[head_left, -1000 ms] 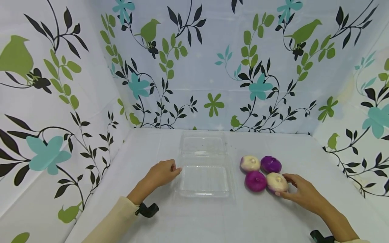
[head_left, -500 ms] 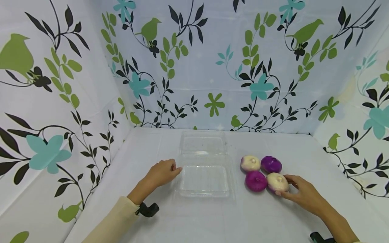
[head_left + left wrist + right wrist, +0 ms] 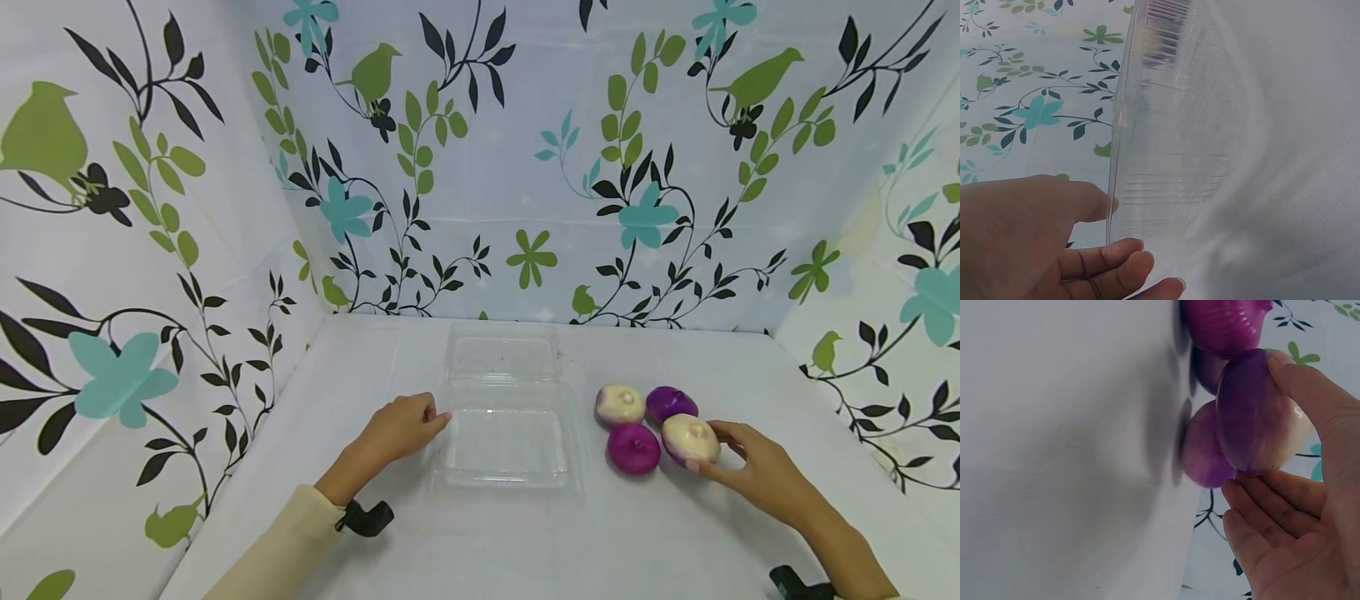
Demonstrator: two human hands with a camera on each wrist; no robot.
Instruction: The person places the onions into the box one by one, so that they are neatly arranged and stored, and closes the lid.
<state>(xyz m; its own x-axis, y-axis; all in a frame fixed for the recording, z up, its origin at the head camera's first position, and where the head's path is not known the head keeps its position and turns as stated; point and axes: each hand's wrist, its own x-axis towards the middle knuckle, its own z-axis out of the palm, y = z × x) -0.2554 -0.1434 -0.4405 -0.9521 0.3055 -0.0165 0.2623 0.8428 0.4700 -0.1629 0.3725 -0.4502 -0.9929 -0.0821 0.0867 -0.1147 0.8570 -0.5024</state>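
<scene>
A clear plastic clamshell container [image 3: 506, 446] lies with its lid folded back on the white table. My left hand [image 3: 401, 427] pinches the near tray's left rim; in the left wrist view, thumb and fingertips [image 3: 1124, 247] lie on either side of that edge. At the right, my right hand [image 3: 761, 467] grips a cream-and-purple turnip [image 3: 691, 437] between thumb and fingers. The right wrist view has this turnip [image 3: 1260, 415] slightly off the table. Close beside it sit another cream turnip [image 3: 620, 405], a magenta onion [image 3: 633, 448] and a darker purple rounded vegetable [image 3: 670, 403].
White cloth covers the table [image 3: 525, 550]. A patterned curtain [image 3: 525, 167] with leaves and birds rises along the back and both sides. A black wrist camera [image 3: 366, 518] sits on the left wrist and another [image 3: 798, 583] on the right.
My right hand has raised the cream-and-purple turnip a little and shifted it slightly up and right, away from the magenta onion. The left hand stays on the container's rim.
</scene>
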